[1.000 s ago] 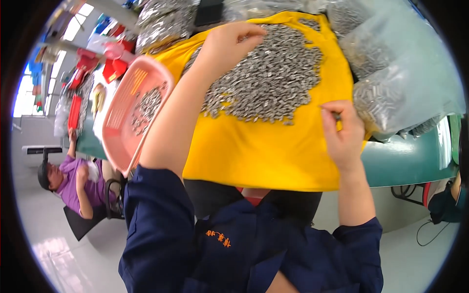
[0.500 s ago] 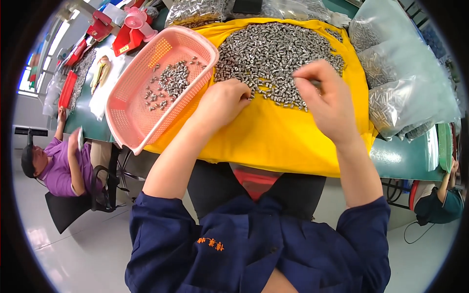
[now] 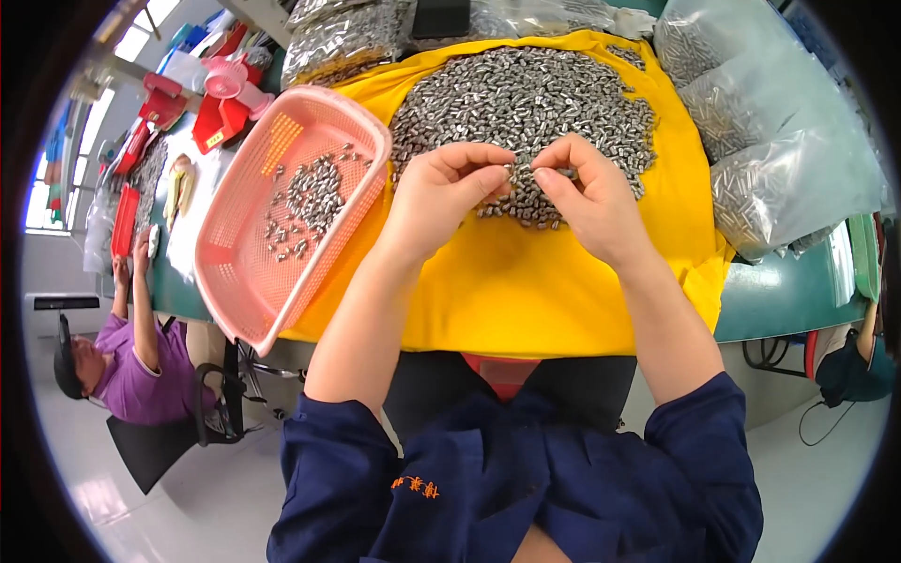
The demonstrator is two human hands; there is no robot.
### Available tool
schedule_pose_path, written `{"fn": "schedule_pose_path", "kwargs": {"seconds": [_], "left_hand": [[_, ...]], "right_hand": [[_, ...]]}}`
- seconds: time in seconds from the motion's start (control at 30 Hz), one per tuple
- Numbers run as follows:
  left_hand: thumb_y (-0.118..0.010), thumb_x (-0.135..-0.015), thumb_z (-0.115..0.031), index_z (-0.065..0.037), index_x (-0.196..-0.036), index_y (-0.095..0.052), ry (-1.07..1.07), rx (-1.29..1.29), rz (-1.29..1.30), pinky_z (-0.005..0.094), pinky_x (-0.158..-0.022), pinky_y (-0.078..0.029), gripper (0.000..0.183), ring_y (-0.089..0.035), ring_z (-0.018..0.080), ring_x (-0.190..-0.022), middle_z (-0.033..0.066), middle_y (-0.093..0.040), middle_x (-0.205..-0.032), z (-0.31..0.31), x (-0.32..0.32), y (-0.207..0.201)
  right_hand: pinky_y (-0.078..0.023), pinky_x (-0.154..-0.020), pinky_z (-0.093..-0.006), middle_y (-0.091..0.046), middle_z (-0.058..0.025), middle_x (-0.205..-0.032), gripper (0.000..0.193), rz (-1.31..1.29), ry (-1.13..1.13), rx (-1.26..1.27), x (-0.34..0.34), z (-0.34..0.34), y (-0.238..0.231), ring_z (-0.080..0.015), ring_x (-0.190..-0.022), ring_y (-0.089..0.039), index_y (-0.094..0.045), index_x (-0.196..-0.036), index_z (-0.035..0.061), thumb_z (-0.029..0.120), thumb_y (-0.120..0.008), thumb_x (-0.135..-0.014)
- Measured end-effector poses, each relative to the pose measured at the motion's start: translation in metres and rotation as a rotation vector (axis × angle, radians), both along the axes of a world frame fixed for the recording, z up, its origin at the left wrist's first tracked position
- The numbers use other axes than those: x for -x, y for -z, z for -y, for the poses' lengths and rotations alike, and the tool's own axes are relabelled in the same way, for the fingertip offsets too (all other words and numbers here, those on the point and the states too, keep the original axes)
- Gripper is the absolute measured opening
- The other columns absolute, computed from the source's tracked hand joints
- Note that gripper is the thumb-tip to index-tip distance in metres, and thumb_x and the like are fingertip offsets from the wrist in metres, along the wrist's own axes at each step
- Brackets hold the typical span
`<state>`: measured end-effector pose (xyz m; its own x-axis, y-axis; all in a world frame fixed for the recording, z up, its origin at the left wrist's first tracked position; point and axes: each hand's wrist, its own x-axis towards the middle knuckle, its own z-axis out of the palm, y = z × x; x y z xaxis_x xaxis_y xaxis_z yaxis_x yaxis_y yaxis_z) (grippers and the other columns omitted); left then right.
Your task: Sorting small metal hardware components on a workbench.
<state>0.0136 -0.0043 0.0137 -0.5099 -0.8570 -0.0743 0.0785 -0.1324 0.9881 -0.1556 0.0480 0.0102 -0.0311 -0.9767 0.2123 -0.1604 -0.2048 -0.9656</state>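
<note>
A wide heap of small shiny metal cylinders (image 3: 521, 94) is spread over a yellow cloth (image 3: 507, 300). Above the near part of this heap my two hands meet, fingertips a short way apart. Thumb and forefinger of my left hand (image 3: 446, 197) pinch a small metal cylinder (image 3: 511, 173). Opposite it, my right hand (image 3: 596, 202) is closed in a pinch too; what its fingertips hold is too small to make out. Left of my left hand, a pink plastic basket (image 3: 225, 267) stands tilted on the cloth, with a looser group of similar metal pieces in it.
Clear bags of metal parts (image 3: 751, 188) line the right side. More filled bags (image 3: 343, 47) and a black phone (image 3: 441, 17) lie along the back. Red bins (image 3: 221, 122) and a pink fan (image 3: 225, 77) stand at the far left. A person in purple (image 3: 155, 375) sits at left.
My right hand has come left and my left hand has moved right and up off the cloth's near edge, bringing the fingertips together. The view has shifted slightly.
</note>
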Motion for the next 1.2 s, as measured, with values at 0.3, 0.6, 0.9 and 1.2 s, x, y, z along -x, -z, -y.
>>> {"fn": "schedule_pose_path", "kwargs": {"seconds": [0.3, 0.6, 0.9, 1.2], "left_hand": [[-0.057, -0.080, 0.000, 0.002, -0.096, -0.059, 0.078, -0.162, -0.192, 0.0222, -0.070, -0.048, 0.016, -0.058, 0.0109, -0.073, 0.0049, -0.061, -0.083, 0.002, 0.004, 0.011], [-0.061, -0.076, 0.001, 0.001, -0.090, -0.061, 0.086, -0.017, -0.050, 0.0209, -0.070, -0.048, 0.014, -0.058, 0.0091, -0.075, 0.0041, -0.062, -0.082, 0.003, -0.001, 0.013], [-0.063, -0.075, 0.000, 0.001, -0.088, -0.062, 0.054, 0.067, 0.055, 0.0203, -0.068, -0.048, 0.013, -0.058, 0.0072, -0.075, 0.0027, -0.062, -0.082, -0.001, 0.001, 0.011], [-0.064, -0.072, -0.005, -0.003, -0.083, -0.064, -0.132, 0.565, 0.458, 0.0238, -0.063, -0.046, 0.011, -0.058, 0.0134, -0.069, 0.0062, -0.061, -0.079, 0.002, 0.000, 0.007]], "right_hand": [[-0.039, -0.053, -0.0205, -0.053, 0.0006, -0.071, 0.005, -0.019, -0.044, -0.022, 0.002, -0.002, -0.006, -0.0050, -0.061, -0.046, -0.052, -0.082, 0.0027, 0.007, -0.053, -0.079], [-0.042, -0.056, -0.0301, -0.054, -0.0089, -0.069, 0.004, -0.407, -0.042, 0.095, 0.001, -0.004, -0.013, -0.0202, -0.062, -0.053, -0.050, -0.079, 0.0032, 0.006, -0.052, -0.077], [-0.042, -0.059, -0.0399, -0.054, -0.0122, -0.069, 0.006, -0.513, -0.013, 0.196, -0.002, -0.004, -0.008, -0.0313, -0.069, -0.054, -0.046, -0.079, 0.0039, 0.007, -0.052, -0.077], [-0.043, -0.057, -0.0373, -0.054, -0.0114, -0.067, 0.005, -0.551, 0.178, 0.222, 0.003, -0.004, -0.007, -0.0287, -0.064, -0.054, -0.049, -0.080, 0.0049, 0.006, -0.053, -0.076]]}}
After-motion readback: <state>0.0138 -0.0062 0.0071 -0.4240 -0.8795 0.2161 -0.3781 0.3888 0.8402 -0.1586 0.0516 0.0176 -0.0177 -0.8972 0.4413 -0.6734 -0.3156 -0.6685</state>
